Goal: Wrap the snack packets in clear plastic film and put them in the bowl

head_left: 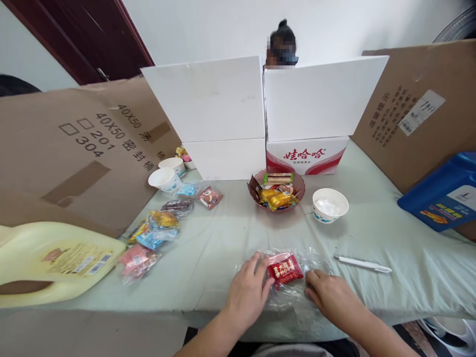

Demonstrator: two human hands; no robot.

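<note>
Item: red snack [285, 269], a small packet with white print, lying inside a clear bag [293, 287] on the green cloth [372, 233] at the near table edge.

Left hand [247, 292]: flat on the bag's left side, fingers spread and pressing, fingertips touching the red snack through the plastic. It closes on nothing; the palm is down and loose.

Right hand [330, 292]: resting on the bag's right side, fingers curled toward the plastic. Whether it pinches the film I cannot tell.

Progress, as a judgement: one snack appears bagged, and the bag's mouth looks unsealed and crumpled. Bagged snacks [156, 233] already lie in a row along the left (several, each in clear plastic), which suggests earlier units of the same work are finished. The bowl [277, 191] past the hands holds more loose packets, so a good share seems left.

Nearby: a white pen [362, 264] just right of the bag; a paper cup [330, 204] beside the bowl; two more cups [167, 176] at far left; a yellow jug [48, 260] on its side at the left edge; a blue box [442, 193] at right.

Behind: white boxes [260, 109] and cardboard sheets [74, 148] screening the table, with another person partly visible beyond them.
</note>
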